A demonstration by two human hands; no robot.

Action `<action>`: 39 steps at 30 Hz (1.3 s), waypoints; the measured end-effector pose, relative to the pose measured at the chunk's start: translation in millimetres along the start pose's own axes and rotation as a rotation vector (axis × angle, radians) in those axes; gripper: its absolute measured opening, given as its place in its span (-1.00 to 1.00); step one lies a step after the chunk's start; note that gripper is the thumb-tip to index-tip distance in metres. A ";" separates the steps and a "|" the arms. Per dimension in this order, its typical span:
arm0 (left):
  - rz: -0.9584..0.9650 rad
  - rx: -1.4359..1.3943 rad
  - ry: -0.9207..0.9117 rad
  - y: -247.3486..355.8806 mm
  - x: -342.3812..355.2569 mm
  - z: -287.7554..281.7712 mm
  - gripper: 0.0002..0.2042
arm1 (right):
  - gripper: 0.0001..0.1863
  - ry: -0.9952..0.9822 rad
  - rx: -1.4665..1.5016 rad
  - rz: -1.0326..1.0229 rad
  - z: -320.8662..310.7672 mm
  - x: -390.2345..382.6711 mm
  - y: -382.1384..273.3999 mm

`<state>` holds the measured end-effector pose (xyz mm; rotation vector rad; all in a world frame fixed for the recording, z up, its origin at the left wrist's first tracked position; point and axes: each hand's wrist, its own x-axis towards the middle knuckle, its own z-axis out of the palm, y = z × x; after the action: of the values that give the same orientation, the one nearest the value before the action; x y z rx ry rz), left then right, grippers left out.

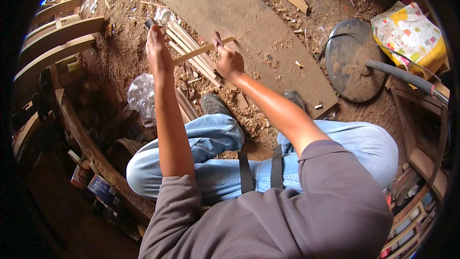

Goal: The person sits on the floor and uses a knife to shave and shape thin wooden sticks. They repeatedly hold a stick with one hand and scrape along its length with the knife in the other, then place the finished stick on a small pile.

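Between my hands a thin, pale wooden strip (197,53) runs at a slant. Its left end disappears at my left hand (160,57), seen edge-on with the grip partly hidden. A small black piece (149,23) shows at that hand's fingertips; I cannot tell what it is. My right hand (229,62) is closed around a dark brown folded piece that looks like sandpaper (217,40), pressed against the strip near its right end. Beneath the strip lies a bundle of similar wooden strips (189,43) on the ground.
A long board (268,52) lies ahead on dirt strewn with shavings. Curved wooden pieces (62,36) stand at left, beside a clear plastic bag (142,98). At right are a round dark disc (352,62), a hose (402,73) and a patterned bag (407,36).
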<state>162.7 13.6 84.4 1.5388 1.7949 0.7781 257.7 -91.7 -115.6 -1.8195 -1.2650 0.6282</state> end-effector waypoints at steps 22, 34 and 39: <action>0.142 0.096 -0.005 14.5 -3.5 13.6 -0.16 | -0.72 -0.295 -0.100 0.397 -29.9 24.8 9.4; 0.099 0.146 -0.035 9.4 -4.0 8.5 -0.09 | -0.36 -0.229 0.118 0.923 -28.9 53.6 -14.1; 0.081 0.169 -0.046 2.8 -6.1 9.0 -0.11 | -0.29 -0.105 0.288 0.999 -21.9 48.7 -9.1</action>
<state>172.1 8.1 81.6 1.7334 1.8131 0.6366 288.0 -52.4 -93.6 -2.1055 -0.2029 1.3616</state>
